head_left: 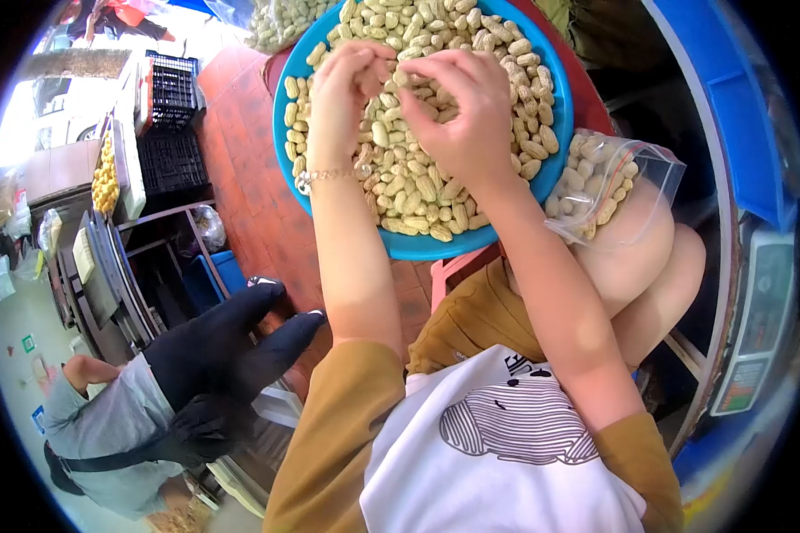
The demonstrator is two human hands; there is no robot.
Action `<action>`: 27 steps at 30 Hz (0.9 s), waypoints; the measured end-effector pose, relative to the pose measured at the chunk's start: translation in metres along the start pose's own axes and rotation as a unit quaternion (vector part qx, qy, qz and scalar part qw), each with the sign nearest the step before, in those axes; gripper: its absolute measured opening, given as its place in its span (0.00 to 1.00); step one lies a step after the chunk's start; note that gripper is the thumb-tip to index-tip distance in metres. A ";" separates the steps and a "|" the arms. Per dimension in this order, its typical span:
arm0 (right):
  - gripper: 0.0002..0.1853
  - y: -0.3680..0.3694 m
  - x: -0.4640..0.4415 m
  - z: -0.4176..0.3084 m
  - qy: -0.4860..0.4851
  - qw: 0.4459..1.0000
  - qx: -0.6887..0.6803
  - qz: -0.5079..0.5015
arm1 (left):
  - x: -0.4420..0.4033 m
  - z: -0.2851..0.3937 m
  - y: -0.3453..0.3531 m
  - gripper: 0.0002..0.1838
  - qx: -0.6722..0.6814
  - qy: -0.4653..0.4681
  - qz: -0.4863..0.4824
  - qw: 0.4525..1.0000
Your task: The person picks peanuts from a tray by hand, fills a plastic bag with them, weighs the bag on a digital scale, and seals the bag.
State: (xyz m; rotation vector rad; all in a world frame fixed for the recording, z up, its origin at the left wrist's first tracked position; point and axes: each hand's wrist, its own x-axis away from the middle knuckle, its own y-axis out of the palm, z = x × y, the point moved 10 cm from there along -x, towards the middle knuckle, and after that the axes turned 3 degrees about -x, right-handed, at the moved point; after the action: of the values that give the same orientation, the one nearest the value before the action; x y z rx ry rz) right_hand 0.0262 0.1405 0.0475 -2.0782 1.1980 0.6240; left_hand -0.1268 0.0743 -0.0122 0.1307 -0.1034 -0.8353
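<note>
A round blue basin (436, 247) full of unshelled peanuts (422, 182) lies below both hands. My right hand (462, 107) reaches over its middle, thumb and index finger pinching a pale peanut (402, 78). Just beside it, my left hand (351, 75), with a beaded bracelet at the wrist, has its fingers curled inward; whatever they hold is hidden by the hand. The fingertips of the two hands are close together above the heap. Against the basin's right side, a clear zip bag (609, 182) with peanuts inside rests on my thigh.
Another clear bag of peanuts (284, 19) stands beyond the basin. A red stool (458, 266) shows under it. Black crates (171, 93) stand at the left on the tiled floor, with a person (142, 404) nearby. A scale (756, 320) is at the right.
</note>
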 end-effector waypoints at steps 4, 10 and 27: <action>0.13 -0.009 -0.004 0.008 0.031 0.997 -0.058 0.031 | 0.010 0.000 0.027 0.08 0.085 -0.036 -0.069 0.993; 0.12 -0.007 -0.008 0.003 0.034 0.994 -0.100 0.016 | 0.014 -0.001 0.037 0.06 0.148 -0.046 -0.137 0.978; 0.08 -0.013 -0.009 -0.009 0.017 0.989 -0.142 0.029 | 0.017 -0.001 0.043 0.07 0.174 -0.026 -0.174 0.969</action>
State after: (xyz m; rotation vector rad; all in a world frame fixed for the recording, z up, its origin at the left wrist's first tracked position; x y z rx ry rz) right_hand 0.0345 0.1440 0.0638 -2.3012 1.2524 0.8307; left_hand -0.0838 0.0902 -0.0057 0.4679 -0.2824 -1.1664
